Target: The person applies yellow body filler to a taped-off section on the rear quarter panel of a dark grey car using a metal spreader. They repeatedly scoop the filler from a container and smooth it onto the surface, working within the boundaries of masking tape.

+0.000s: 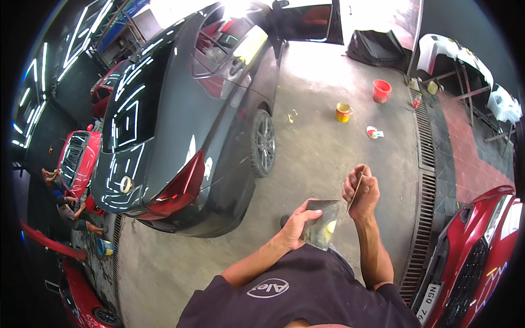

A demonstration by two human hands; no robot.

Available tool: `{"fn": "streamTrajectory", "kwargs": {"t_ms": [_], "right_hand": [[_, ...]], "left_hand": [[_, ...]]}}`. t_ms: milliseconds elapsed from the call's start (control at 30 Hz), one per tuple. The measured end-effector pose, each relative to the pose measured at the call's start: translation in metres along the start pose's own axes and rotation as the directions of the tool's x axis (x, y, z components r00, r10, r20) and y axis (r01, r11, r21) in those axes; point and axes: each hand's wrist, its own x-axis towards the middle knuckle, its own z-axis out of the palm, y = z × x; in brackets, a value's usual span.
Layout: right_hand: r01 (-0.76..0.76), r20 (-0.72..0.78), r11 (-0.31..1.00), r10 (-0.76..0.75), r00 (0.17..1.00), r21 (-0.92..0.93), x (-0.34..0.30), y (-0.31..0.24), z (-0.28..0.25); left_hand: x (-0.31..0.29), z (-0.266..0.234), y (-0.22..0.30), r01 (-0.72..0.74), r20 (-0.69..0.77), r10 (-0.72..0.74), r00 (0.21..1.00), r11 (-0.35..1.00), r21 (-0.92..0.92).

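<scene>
Left hand [302, 221]: closed on the left side of a dark flat plate [319, 220], with the thumb laid over its upper face.
Plate position: held tilted just in front of a dark shirt [311, 284], above the concrete floor [306, 158].
Yellow dab [331, 226]: lying on the plate's face, toward its right side, beside a paler smear.
Right hand [362, 191]: pinching a thin flat tool [356, 188] between thumb and fingers, with the other fingers curled in.
Tool angle: seen nearly edge-on, slanting down toward the plate — touching its right edge or just beside it, cannot tell which.
Grey car [186, 112]: standing ahead to the left, with a red tail light [178, 186], a rear wheel [264, 143], a ring-shaped roll [126, 185] on the rear and a yellow patch [251, 46] high on its side.
Floor ahead: bearing a yellow can [343, 113], a red bucket [381, 91] farther off and a small white dish [374, 132] nearer.
Right side: crossed by a drain grate [424, 218], with a red car [470, 257] beyond — and white bumpers [454, 52] on stands farther up.
Far left: occupied by people [74, 213] beside another red vehicle [79, 158], near a blue bucket [104, 247].
</scene>
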Motion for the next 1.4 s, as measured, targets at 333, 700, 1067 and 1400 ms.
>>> {"fn": "streamTrajectory", "kwargs": {"t_ms": [333,700,1067,1400], "right_hand": [[0.366,0.336,0.19,-0.173,0.926,-0.911,0.038,-0.062,-0.064],[0.793,0.72,-0.313,0.336,0.607,-0.523,0.138,-0.056,-0.009],[0.899,0.887,-0.054,0.15,0.438,-0.435,0.292,-0.018,0.005],[0.929,0.866,-0.157,0.336,0.371,-0.336,0.425,-0.003,0.03]], "left_hand": [[0.103,-0.011,0.07,-0.358,0.126,0.335,0.934,0.883,0.303],[0.244,-0.025,0.123,-0.506,-0.045,0.574,0.817,0.753,0.42],[0.284,-0.019,0.215,-0.333,-0.127,0.332,0.935,0.943,0.016],[0.378,-0.039,0.259,-0.457,-0.026,0.756,0.654,0.423,0.782]]}}
